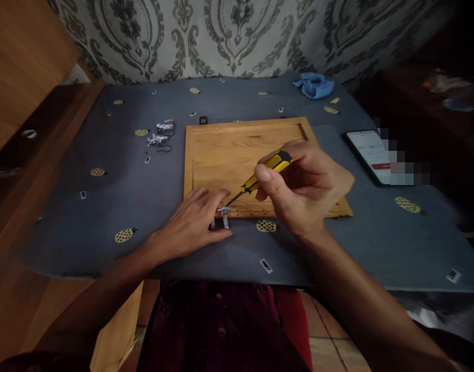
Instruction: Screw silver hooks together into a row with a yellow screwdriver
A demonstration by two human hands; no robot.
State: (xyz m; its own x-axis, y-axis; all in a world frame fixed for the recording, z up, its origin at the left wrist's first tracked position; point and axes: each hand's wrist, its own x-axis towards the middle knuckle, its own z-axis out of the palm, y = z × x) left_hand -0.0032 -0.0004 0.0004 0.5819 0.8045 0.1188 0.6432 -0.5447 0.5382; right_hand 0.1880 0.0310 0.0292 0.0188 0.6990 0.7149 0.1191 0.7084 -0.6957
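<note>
Gripping the yellow screwdriver (pixel 266 173), the right hand (pixel 306 188) curls tight round its handle; the left hand (pixel 194 222) pinches the metal hinge (pixel 223 214) at the wooden panel's (pixel 229 150) near edge. Held so slanted, the tip could slip and jab the pinching fingers.

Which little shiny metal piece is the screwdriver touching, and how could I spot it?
Find the light wooden panel on the grey patterned cloth. At its near edge, the left hand holds a small silver metal bracket, met by the tip of the yellow-and-black screwdriver in the right hand. Unlike the loose silver pieces heaped back on the left, this one is held.
</note>
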